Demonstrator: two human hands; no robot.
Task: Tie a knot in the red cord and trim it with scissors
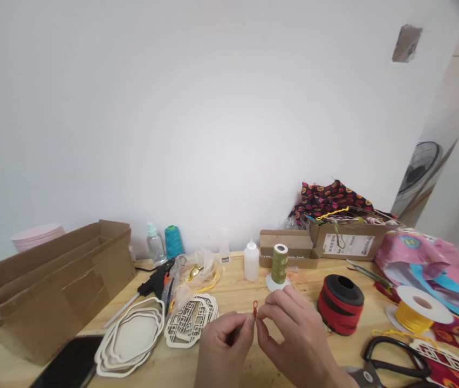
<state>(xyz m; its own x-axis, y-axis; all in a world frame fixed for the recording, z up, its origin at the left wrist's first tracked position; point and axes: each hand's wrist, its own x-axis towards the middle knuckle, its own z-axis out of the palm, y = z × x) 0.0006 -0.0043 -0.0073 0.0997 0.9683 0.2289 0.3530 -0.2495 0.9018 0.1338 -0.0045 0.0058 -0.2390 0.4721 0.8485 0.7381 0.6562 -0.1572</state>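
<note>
Above the desk, your left hand and right hand pinch one red loop; behind, the desk lies bare between two pale bottles to its edge.

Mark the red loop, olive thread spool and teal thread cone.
Red loop [255, 311], head view: just below its opening.
Olive thread spool [280, 268], head view: wound thread.
Teal thread cone [173, 243], head view: wound side.

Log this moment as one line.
left hand: pinching red cord loop | right hand: fingertips at its base | beyond: olive thread spool | right: black-handled scissors
</note>
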